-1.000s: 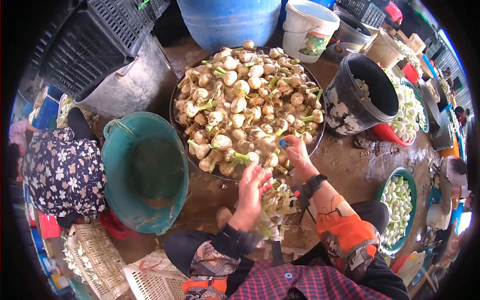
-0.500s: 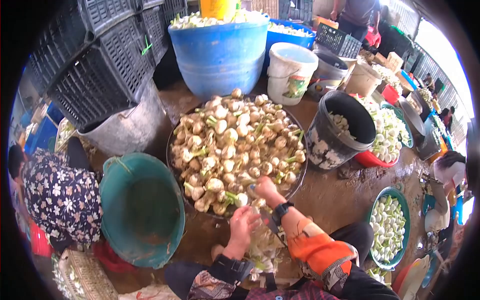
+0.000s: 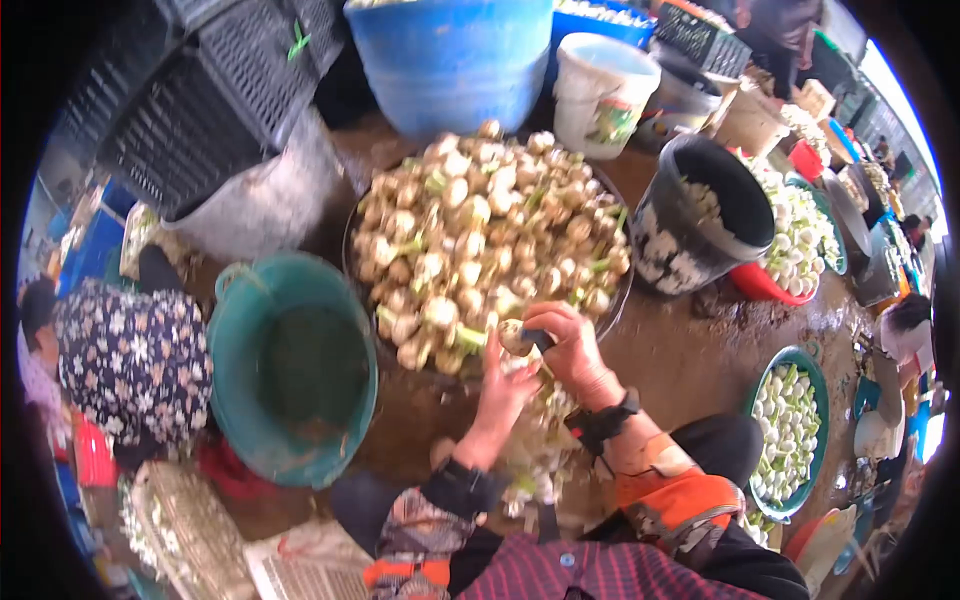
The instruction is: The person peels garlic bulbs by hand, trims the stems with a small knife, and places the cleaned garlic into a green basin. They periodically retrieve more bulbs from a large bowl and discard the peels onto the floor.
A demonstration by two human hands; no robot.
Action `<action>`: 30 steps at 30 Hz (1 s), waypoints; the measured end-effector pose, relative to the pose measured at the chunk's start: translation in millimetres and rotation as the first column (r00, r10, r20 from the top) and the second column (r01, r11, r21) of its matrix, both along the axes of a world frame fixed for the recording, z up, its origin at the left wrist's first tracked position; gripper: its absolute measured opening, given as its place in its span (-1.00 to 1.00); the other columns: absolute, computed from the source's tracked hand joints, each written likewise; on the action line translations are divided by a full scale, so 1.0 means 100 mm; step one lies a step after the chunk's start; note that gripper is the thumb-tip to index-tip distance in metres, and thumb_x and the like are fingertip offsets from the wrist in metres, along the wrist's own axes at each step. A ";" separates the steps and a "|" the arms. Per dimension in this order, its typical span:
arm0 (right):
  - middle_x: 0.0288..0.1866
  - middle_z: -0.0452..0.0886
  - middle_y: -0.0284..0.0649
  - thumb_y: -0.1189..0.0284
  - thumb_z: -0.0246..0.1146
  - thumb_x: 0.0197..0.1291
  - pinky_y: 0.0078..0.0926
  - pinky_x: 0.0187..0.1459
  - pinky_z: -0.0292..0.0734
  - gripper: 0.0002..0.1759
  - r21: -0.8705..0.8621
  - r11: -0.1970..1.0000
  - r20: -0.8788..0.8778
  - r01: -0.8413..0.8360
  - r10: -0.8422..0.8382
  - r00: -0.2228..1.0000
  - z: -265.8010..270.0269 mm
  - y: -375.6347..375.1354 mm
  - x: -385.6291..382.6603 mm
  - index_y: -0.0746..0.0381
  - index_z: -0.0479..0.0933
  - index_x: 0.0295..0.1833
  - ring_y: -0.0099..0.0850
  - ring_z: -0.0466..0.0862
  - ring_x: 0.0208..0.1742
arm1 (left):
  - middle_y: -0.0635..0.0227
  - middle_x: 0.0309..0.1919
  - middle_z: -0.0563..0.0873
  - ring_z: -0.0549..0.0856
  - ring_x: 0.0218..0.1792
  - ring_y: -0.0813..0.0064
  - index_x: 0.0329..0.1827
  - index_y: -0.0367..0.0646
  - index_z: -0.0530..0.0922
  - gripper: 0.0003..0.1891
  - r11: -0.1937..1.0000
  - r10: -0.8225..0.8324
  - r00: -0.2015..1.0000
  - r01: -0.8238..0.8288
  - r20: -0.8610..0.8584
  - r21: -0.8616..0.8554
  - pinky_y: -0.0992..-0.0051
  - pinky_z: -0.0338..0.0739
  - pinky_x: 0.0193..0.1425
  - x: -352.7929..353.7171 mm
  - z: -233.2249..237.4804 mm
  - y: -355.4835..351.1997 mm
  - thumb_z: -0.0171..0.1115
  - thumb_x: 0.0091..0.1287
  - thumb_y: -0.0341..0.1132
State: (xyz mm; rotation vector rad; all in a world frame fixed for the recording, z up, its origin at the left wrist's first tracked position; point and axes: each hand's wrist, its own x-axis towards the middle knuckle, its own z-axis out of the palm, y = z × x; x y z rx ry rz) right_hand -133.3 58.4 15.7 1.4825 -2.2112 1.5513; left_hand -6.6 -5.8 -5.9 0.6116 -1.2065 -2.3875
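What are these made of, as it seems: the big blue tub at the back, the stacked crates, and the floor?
The blue tub looks like smooth, slightly shiny plastic: one even colour, moulded rounded wall. The stacked crates seem to be matte black plastic, with regular moulded slots. The floor may be concrete or packed earth; its brown, wet shine hides which.
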 end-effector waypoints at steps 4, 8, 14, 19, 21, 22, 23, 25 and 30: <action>0.12 0.51 -0.21 0.59 0.34 -0.09 -0.45 0.02 0.49 -0.51 -0.247 0.968 0.423 -0.055 0.158 0.892 0.31 0.22 0.41 0.19 0.50 0.06 -0.31 0.55 0.08 | 0.27 -0.15 0.60 0.68 -0.36 0.52 0.25 -0.08 0.22 -0.39 0.999 -0.048 0.997 0.047 -0.058 -0.009 0.62 0.58 -0.45 0.02 0.06 -0.07 0.17 0.12 -0.65; 0.04 0.52 -0.19 0.48 0.24 0.20 -0.55 0.00 0.46 -0.52 -0.226 0.944 0.891 0.241 0.101 0.442 0.16 0.20 0.60 0.32 0.35 0.23 -0.54 0.51 -0.02 | 0.27 0.02 0.51 0.64 -0.22 0.45 0.18 -0.09 0.31 -0.45 0.762 0.131 0.988 -0.045 0.085 -0.646 0.62 0.58 -0.28 0.07 0.04 0.02 0.29 0.11 -0.53; -0.34 0.52 -0.44 0.49 0.15 0.25 -0.74 -0.30 0.36 -0.80 -0.073 0.969 0.659 0.234 -0.130 0.741 0.18 0.18 0.82 0.31 0.53 -0.05 -0.72 0.40 -0.30 | 0.17 -0.09 0.53 0.53 -0.03 0.20 0.11 -0.08 0.38 -0.43 0.637 0.147 0.986 -0.030 0.083 -0.771 0.33 0.42 0.05 0.20 0.26 0.05 0.34 -0.04 -0.51; -0.31 0.53 -0.41 0.59 0.06 0.18 -0.67 -0.15 0.37 -0.72 0.002 1.000 0.572 0.027 -0.023 0.820 0.21 0.37 0.67 0.33 0.51 0.01 -0.65 0.42 -0.24 | 0.29 -0.08 0.55 0.64 -0.23 0.50 0.22 -0.09 0.32 -0.39 0.975 -0.221 0.975 0.222 0.036 -0.008 0.46 0.68 -0.25 0.23 0.40 -0.05 0.22 0.07 -0.70; -0.24 0.56 -0.39 0.62 0.05 0.15 -0.65 -0.08 0.37 -0.67 -0.058 0.998 0.573 0.035 0.004 0.820 0.15 0.43 0.63 0.34 0.50 0.04 -0.63 0.45 -0.18 | 0.28 -0.07 0.55 0.65 -0.20 0.48 0.24 -0.10 0.30 -0.36 0.965 -0.262 0.965 0.262 0.013 -0.027 0.45 0.70 -0.22 0.22 0.37 -0.06 0.23 0.07 -0.70; -0.20 0.57 -0.38 0.63 0.05 0.13 -0.65 -0.04 0.38 -0.65 -0.088 0.995 0.575 0.039 0.019 0.818 0.14 0.44 0.63 0.35 0.50 0.06 -0.62 0.46 -0.15 | 0.28 -0.07 0.55 0.65 -0.18 0.47 0.25 -0.11 0.29 -0.35 0.959 -0.282 0.960 0.282 0.005 -0.037 0.44 0.70 -0.21 0.21 0.34 -0.06 0.24 0.06 -0.70; -0.11 0.58 -0.34 0.58 0.09 0.18 -0.63 -0.01 0.40 -0.67 -0.129 0.989 0.645 0.077 0.025 0.763 0.13 0.44 0.64 0.36 0.50 0.07 -0.61 0.49 -0.11 | 0.29 -0.07 0.56 0.65 -0.18 0.49 0.31 -0.11 0.25 -0.30 0.967 -0.173 0.982 0.154 -0.077 -0.201 0.45 0.70 -0.18 0.16 0.16 -0.03 0.26 0.06 -0.68; -0.11 0.58 -0.33 0.49 0.13 0.22 -0.62 -0.01 0.41 -0.67 -0.187 0.975 0.820 0.123 0.086 0.565 0.29 0.44 0.69 0.36 0.50 0.08 -0.60 0.50 -0.09 | 0.31 -0.10 0.58 0.65 -0.21 0.53 0.35 -0.11 0.22 -0.26 0.964 -0.259 0.966 0.258 -0.005 -0.059 0.48 0.68 -0.18 0.21 0.34 -0.07 0.27 0.07 -0.67; -0.13 0.59 -0.36 0.26 0.25 0.23 -0.66 -0.06 0.42 -0.56 -0.159 0.987 0.802 0.020 0.117 0.585 0.24 0.47 0.65 0.33 0.49 0.11 -0.65 0.49 -0.13 | 0.33 -0.16 0.61 0.63 -0.34 0.61 0.35 -0.20 0.22 -0.26 0.923 -0.203 0.978 0.207 0.046 -0.323 0.55 0.62 -0.29 0.19 0.36 -0.04 0.34 0.06 -0.60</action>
